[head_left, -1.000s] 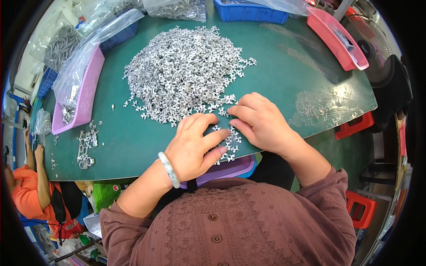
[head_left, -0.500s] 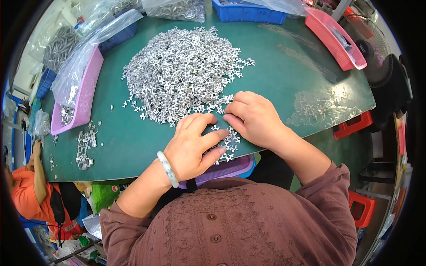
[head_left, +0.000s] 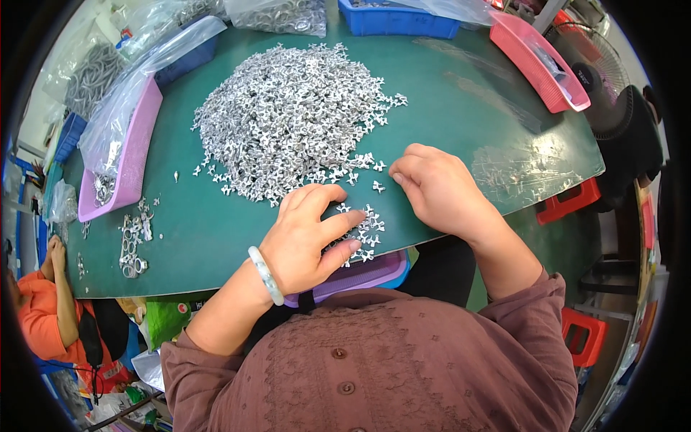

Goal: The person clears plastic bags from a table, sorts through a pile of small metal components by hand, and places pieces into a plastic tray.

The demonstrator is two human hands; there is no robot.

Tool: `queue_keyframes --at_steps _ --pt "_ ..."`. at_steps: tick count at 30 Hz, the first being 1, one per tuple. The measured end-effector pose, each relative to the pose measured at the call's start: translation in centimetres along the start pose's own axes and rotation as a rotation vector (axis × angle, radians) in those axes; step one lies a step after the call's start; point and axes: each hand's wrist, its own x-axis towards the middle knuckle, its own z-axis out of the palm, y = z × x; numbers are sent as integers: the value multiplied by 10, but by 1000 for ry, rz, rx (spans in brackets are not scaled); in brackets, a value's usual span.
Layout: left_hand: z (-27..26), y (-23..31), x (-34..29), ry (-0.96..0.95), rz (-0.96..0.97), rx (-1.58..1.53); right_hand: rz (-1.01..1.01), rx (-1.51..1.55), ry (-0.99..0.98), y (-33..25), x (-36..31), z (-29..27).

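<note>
A large heap of small silvery, branched metal pieces (head_left: pixel 291 119) lies on the green table (head_left: pixel 446 93). By the near edge, my left hand (head_left: pixel 306 227) rests with its fingers apart, curved around a small cluster of the same metal pieces (head_left: pixel 371 229); the palm side is hidden. To the right of that cluster, my right hand (head_left: pixel 443 189) is just over the table, thumb and fingers drawn together. Whatever may be between those fingertips is too small to make out. A single loose metal piece (head_left: pixel 378 186) sits between the heap and my right hand.
A pink-purple basket (head_left: pixel 133 162) with a plastic bag stands left, near several metal rings (head_left: pixel 134 266). Along the back are a blue tray (head_left: pixel 399 21) and a red-pink basket (head_left: pixel 536 61). Below the table edge shows a purple tray (head_left: pixel 353 277). Someone in orange (head_left: pixel 43 317) is at far left.
My right hand has moved right, away from the small cluster and my left hand, baring a few loose pieces by the heap. My left hand has stayed by the cluster.
</note>
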Motion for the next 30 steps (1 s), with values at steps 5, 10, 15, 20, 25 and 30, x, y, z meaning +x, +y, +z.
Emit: queue_keyframes --at_steps 5,10,15,20,25,30 --pt "-1 0 0 -1 9 9 -22 83 71 7 -6 3" --pt "-1 0 1 -5 -7 9 -104 100 45 5 -11 6" --pt "2 0 4 29 -50 30 -208 156 -15 10 -12 4" --pt "7 6 13 18 -132 109 -89 51 150 15 -3 9" --pt "7 3 12 21 -130 104 -133 79 49 17 -6 7" --pt "5 1 12 43 -26 51 -152 169 42 21 -3 4"
